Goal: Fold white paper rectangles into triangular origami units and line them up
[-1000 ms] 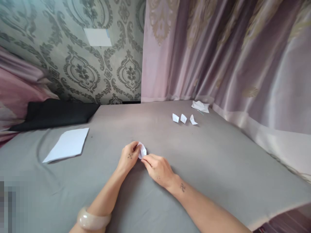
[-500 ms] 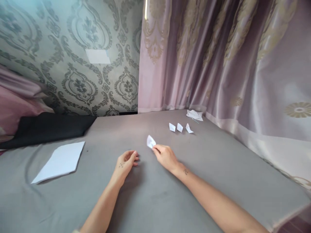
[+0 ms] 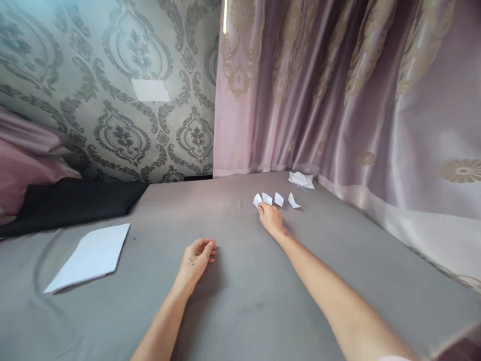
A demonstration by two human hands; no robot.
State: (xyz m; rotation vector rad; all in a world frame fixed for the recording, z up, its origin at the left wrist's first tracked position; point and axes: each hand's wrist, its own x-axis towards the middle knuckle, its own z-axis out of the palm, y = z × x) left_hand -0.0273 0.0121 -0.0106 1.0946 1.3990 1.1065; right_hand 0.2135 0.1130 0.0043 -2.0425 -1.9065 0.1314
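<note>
My right hand [image 3: 271, 216] reaches out over the grey cloth, thumb and fingers pinched on a small folded paper piece [image 3: 257, 200]. Just right of it stand three similar white pieces in a row: a near one [image 3: 267, 198], a middle one [image 3: 278, 199] and a boat-like one [image 3: 293, 201] at the right end. The held piece is close beside the near one; whether they touch I cannot tell. My left hand [image 3: 198, 256] rests low over the cloth with curled fingers, and nothing shows in it.
A stack of white paper sheets [image 3: 92, 255] lies at the left, with black cloth [image 3: 75, 203] behind it. Crumpled white paper [image 3: 300, 179] lies at the far right, a thin stick-like thing beside it. Patterned wallpaper [image 3: 188, 135] and a pink curtain [image 3: 240, 130] border the back.
My right hand has moved forward and to the right, carrying the folded paper piece to the left end of the row. The left hand has barely moved.
</note>
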